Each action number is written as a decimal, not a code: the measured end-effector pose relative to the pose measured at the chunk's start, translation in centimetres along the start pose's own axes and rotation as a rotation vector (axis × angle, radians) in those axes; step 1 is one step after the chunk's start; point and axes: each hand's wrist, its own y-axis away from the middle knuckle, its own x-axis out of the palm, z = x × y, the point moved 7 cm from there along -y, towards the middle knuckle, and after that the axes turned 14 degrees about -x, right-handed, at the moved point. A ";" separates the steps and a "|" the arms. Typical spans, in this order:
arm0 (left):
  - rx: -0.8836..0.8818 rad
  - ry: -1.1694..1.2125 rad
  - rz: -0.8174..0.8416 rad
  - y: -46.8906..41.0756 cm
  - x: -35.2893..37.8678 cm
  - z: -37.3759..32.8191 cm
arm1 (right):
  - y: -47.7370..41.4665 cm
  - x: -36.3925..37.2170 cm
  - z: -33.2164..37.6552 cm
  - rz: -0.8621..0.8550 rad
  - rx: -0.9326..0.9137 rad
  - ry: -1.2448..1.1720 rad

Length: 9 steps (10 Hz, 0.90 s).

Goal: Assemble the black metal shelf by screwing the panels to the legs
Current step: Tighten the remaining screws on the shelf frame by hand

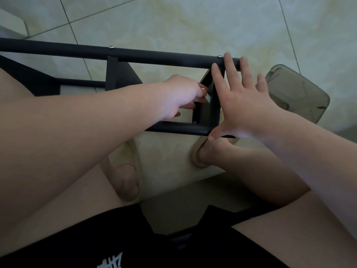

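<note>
Ideally, the flat, spread right hand point(245, 105) braces the panel point(210, 111) against the far leg point(154, 56) while the left hand point(181, 93) turns its pinched pale piece point(206, 97) squarely.

The top leg point(135, 55) runs off the left edge, so its far end is out of sight. The left arm point(96, 117) lies over the bottom leg point(179, 129) and hides its left part. The left hand point(181, 93) reaches to the panel point(212, 109), and its fingertips are half hidden there; if the small pale bit by them is a thing they hold or just a nail cannot be told. A tiny screw point(194, 122) by the bottom leg is too small to see well. The right hand point(243, 101) covers the panel's right side and part of a grey box point(301, 97). White print point(112, 262) on the black shorts point(77, 244) is cut off by the bottom edge
</note>
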 end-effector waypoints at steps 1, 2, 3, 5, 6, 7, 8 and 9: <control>0.005 -0.049 -0.018 -0.1 0.0 -0.1 | 0.0 0.0 0.0 0.000 -0.001 -0.002; 0.006 -0.106 -0.034 -0.2 0.0 -0.1 | 0.0 0.0 0.0 0.001 0.001 -0.005; 0.007 -0.126 -0.036 -0.6 0.2 -0.1 | 0.0 -0.1 0.1 0.002 -0.003 -0.003; 0.012 -0.120 -0.015 -1.3 0.7 -0.1 | 0.0 0.0 0.1 0.006 -0.005 -0.007; 0.013 -0.126 -0.007 -1.5 0.8 0.0 | 0.0 0.0 0.1 0.011 -0.002 -0.009; 0.021 -0.114 0.019 -1.4 0.9 0.0 | -0.1 0.0 0.1 0.013 -0.002 -0.008; 0.015 -0.118 0.035 -1.4 0.8 0.0 | -0.1 0.0 0.1 0.018 -0.003 -0.004; 0.004 -0.134 0.049 -1.5 0.8 0.1 | -0.1 0.1 0.1 0.025 -0.002 0.001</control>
